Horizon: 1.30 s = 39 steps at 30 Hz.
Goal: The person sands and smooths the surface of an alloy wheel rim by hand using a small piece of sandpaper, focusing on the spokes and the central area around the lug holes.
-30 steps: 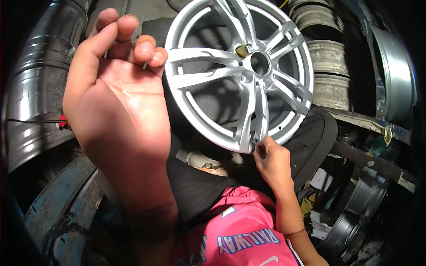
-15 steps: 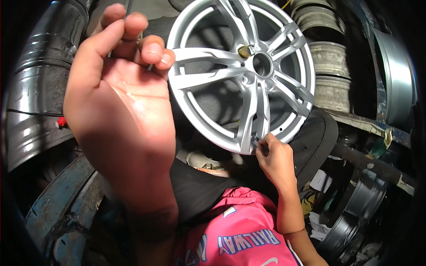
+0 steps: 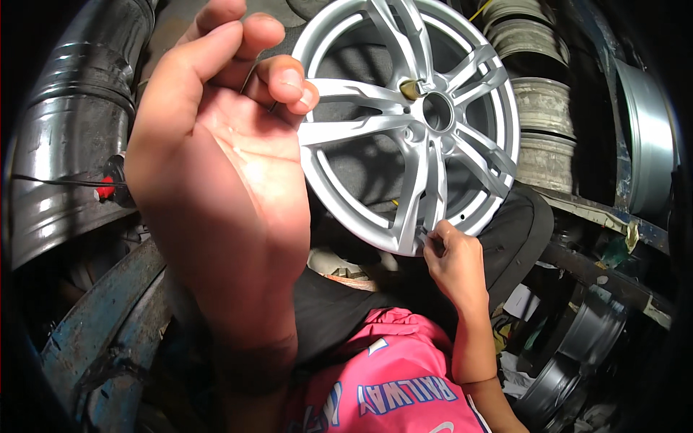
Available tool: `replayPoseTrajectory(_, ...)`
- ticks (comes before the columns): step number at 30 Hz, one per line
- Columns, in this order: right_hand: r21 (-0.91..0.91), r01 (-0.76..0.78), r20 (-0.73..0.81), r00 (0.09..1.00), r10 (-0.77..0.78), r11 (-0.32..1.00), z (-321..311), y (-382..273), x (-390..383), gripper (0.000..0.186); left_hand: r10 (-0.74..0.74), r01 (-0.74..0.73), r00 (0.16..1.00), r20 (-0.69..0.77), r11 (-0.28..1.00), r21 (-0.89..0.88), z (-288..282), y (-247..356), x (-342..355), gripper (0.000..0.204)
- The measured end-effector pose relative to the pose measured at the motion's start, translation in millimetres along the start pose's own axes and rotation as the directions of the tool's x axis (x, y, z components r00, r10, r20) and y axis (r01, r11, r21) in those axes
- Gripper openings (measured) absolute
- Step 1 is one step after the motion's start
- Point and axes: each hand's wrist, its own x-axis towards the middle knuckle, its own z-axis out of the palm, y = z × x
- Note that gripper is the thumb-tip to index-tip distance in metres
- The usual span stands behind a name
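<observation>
A silver alloy wheel rim [image 3: 339, 131] with paired spokes leans over my dark-trousered legs, its face turned up. Beside its centre hole a yellowish-brown piece [image 3: 411, 89] pokes through. My right hand [image 3: 459, 261] is at the wheel's near edge, fingertips pinched together against the end of a spoke. A small dark bit shows at those fingertips, too hidden to name. My left hand [image 3: 238, 166] is raised close in front, left of the wheel and covering part of its edge. Its palm shows with nothing lying in it, and the fingers are half curled and apart.
Dusty wheel rims [image 3: 538, 108] are stacked at the far right, near a shiny rim [image 3: 646, 137] on a metal frame. More dark rims [image 3: 592, 325] lie lower right. At left stand a glossy dark drum [image 3: 72, 130] and a worn blue metal piece [image 3: 101, 317].
The whole view has shifted slightly, so the wheel sits a little farther right. My left hand has moved right, nearer the wheel's edge. My right hand stays pinched at the same spoke end.
</observation>
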Motion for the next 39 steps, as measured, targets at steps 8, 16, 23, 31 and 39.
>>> replayPoseTrajectory(8,-0.062,0.026,-0.018,0.999,-0.027,0.998,2.7,3.6,-0.4,0.011,-0.007,0.007,1.0,0.028,1.0,0.005,6.6,-6.6,-1.5,0.023)
replayPoseTrajectory(16,-0.089,0.075,-0.031,0.996,-0.078,0.993,4.0,2.6,11.2,0.01,-0.042,0.043,0.997,0.072,0.999,-0.025,3.1,-16.8,4.7,0.02)
replayPoseTrajectory(23,-0.077,0.054,-0.065,0.996,-0.059,0.996,5.3,2.0,9.8,0.009,0.018,-0.021,0.985,0.171,1.0,0.017,10.3,-24.8,-4.3,0.022)
replayPoseTrajectory(31,0.065,0.016,-0.061,0.998,-0.012,0.998,-31.1,13.4,-18.3,0.011,-0.083,0.087,0.983,0.166,0.996,-0.016,0.1,-21.6,6.5,0.023)
replayPoseTrajectory(39,-0.106,0.095,0.015,0.995,-0.094,0.99,-15.9,-0.6,-5.9,0.011,-0.081,0.079,0.989,0.124,0.997,0.018,2.5,-17.8,1.6,0.023)
